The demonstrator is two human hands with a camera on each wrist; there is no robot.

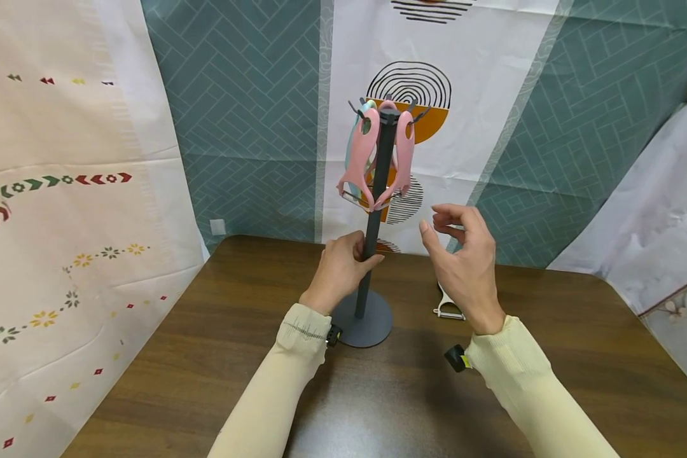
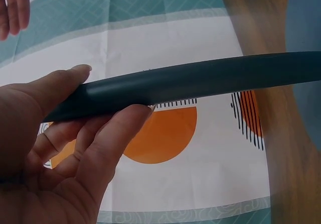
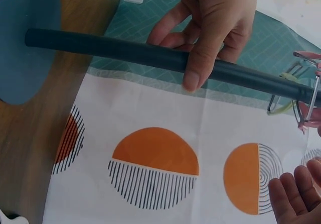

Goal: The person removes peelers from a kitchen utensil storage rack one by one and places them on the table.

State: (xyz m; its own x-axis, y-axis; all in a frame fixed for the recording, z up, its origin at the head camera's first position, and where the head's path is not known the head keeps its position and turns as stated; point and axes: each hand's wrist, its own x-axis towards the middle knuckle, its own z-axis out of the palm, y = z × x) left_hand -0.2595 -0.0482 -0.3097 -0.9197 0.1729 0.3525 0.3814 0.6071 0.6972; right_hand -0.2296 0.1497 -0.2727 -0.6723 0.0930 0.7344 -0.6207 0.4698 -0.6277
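Note:
My left hand [image 1: 336, 270] holds the dark post [image 1: 384, 159] of a hook stand below its middle, thumb on one side and fingers on the other. The left wrist view shows this post [image 2: 200, 76] lying between thumb and fingers. From the hooks at the top hang pink peelers [image 1: 362, 162] and a light teal peeler [image 1: 350, 149], blades downward. To the right of the post my right hand [image 1: 466, 264] is raised with loosely bent fingers and nothing in it. Below and behind it, a white peeler [image 1: 445, 301] lies on the table, its upper part hidden by the hand.
The stand's round grey base [image 1: 378, 327] sits on the brown wooden table [image 1: 235, 356]. A patterned curtain [image 1: 246, 127] hangs right behind the table's far edge. Pale cloth [image 1: 80, 210] covers the left side, and more white cloth [image 1: 652, 210] hangs at the right.

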